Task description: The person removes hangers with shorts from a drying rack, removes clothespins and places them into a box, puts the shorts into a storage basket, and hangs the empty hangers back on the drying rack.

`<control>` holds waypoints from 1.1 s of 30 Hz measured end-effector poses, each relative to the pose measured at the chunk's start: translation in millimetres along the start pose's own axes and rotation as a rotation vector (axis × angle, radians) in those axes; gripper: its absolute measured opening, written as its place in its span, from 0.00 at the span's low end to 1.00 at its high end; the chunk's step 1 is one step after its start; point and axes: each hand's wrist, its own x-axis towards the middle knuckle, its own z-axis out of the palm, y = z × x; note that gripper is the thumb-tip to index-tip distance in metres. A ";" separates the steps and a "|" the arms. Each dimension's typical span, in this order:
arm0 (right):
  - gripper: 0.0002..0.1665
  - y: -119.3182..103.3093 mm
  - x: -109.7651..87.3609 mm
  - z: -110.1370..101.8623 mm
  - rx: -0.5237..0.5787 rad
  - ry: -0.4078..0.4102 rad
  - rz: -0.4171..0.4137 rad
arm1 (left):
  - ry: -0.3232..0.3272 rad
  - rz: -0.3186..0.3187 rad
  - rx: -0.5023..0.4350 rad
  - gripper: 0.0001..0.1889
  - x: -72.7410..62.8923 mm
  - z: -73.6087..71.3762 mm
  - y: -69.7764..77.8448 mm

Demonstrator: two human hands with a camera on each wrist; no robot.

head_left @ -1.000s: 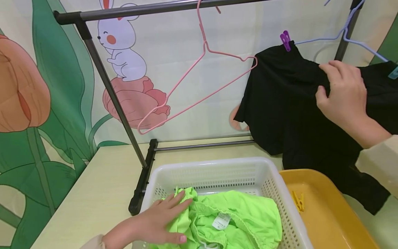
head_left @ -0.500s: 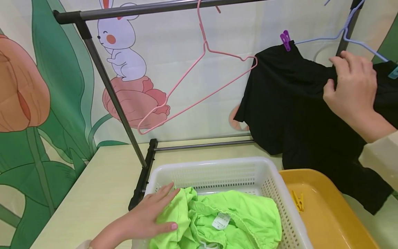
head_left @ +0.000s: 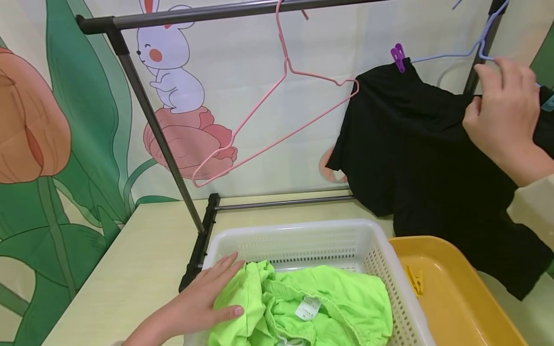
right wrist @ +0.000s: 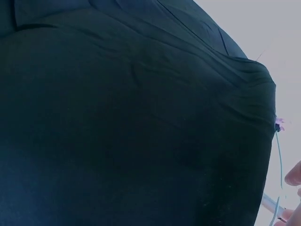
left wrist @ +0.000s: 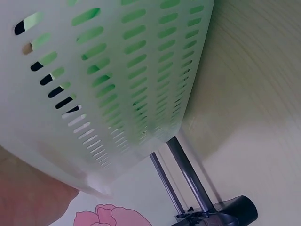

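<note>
My left hand [head_left: 203, 298] lies over the left rim of a white perforated basket [head_left: 294, 229], fingers straight, thumb beside bright green clothing [head_left: 342, 288]. That clothing has a gathered waistband and a white label. At the right, a black garment [head_left: 415, 144] hangs from a blue hanger [head_left: 450, 55], with a purple clothespin [head_left: 398, 57] at its upper left corner. My right hand [head_left: 506, 115] is raised in front of the garment's top edge, just below the hanger's neck, fingers bent loosely and thumb apart. Its fingertips [right wrist: 294, 175] show beside the blue hanger in the right wrist view.
A pink hanger [head_left: 283, 72] hangs from the dark rack bar [head_left: 195, 13]. A yellow clothespin [head_left: 415, 279] lies in an orange tray [head_left: 459, 293] right of the basket. Behind the rack is a wall with a painted rabbit [head_left: 169, 62]; the pale table [head_left: 130, 254] extends left.
My right hand has moved up and right along the black garment toward the blue hanger's neck. My left hand has drawn back left off the green clothing to the basket rim.
</note>
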 end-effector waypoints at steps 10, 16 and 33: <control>0.26 6.3 8.0 3.0 0.003 0.001 0.073 | 0.061 0.012 -0.008 0.40 -2.2 8.1 -4.5; 0.25 10.3 10.0 3.1 -0.019 0.015 0.088 | 0.073 0.012 -0.020 0.40 -2.6 10.4 -5.7; 0.23 15.7 16.4 3.9 -0.060 0.106 0.043 | 0.107 0.031 -0.025 0.40 -1.8 14.3 -7.7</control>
